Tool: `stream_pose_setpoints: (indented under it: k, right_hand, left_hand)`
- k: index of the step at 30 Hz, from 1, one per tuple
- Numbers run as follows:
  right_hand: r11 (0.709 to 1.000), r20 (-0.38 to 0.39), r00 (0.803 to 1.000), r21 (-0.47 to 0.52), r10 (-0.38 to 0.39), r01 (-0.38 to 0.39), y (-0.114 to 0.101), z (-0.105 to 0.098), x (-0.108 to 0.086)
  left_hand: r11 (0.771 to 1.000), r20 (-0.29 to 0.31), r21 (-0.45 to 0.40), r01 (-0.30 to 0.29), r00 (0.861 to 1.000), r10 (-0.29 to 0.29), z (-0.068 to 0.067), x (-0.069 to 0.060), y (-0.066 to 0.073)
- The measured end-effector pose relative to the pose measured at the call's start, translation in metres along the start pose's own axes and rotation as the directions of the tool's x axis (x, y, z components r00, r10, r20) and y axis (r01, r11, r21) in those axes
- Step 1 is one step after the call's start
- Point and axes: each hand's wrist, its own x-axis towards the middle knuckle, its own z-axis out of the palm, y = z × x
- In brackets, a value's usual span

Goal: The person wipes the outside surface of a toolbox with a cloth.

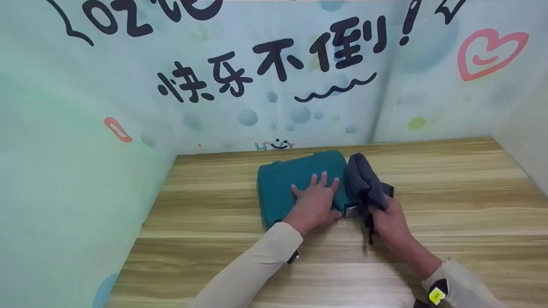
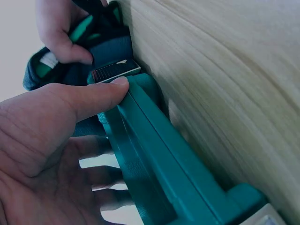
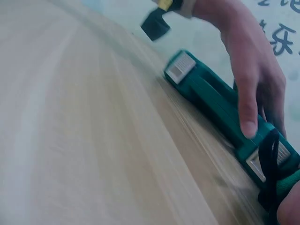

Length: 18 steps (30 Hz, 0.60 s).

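A teal hard case [image 1: 276, 184] with metal latches lies flat on the table. Across its top my left hand [image 1: 314, 203] rests with fingers spread, and the thumb touches the front edge beside a latch [image 2: 115, 70]. At the case's right end my right hand [image 1: 391, 222] grips a folded dark grey fabric piece [image 1: 364, 179]. Green inner fabric and a white label show on it in the left wrist view, and a black strap [image 3: 268, 154] hangs from it. The fabric's exact kind cannot be told. In the right wrist view only a bit of the right hand shows at the lower corner.
The wood-grain table [image 1: 205, 256] extends on both sides of the case. Behind it stands a pale printed backdrop [image 1: 214, 124] with dark lettering, and a light side wall [image 1: 524, 128] rises at the right.
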Motion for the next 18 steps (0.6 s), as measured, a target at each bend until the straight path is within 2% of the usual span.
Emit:
stream_pose_setpoints:
  k: [3,8,13,18]
  right_hand:
    - [1.0,-0.011,1.0,0.001,0.019,-0.019,-0.002,0.001,-0.007]
    - [0.998,-0.027,0.999,-0.052,0.045,-0.046,-0.005,-0.001,-0.01]
    - [0.997,0.0,0.997,-0.034,0.071,-0.071,-0.006,-0.006,-0.003]
    - [0.994,0.05,0.994,-0.035,0.1,-0.099,-0.005,-0.014,0.006]
  left_hand:
    - [1.0,-0.009,-0.007,-0.004,1.0,0.004,0.0,0.0,-0.001]
    - [1.0,-0.014,-0.001,0.005,1.0,-0.006,0.001,0.001,-0.002]
    - [1.0,-0.024,0.013,0.027,0.999,-0.026,0.0,0.002,0.0]
    - [1.0,-0.012,0.006,0.003,1.0,-0.003,-0.003,0.001,-0.006]
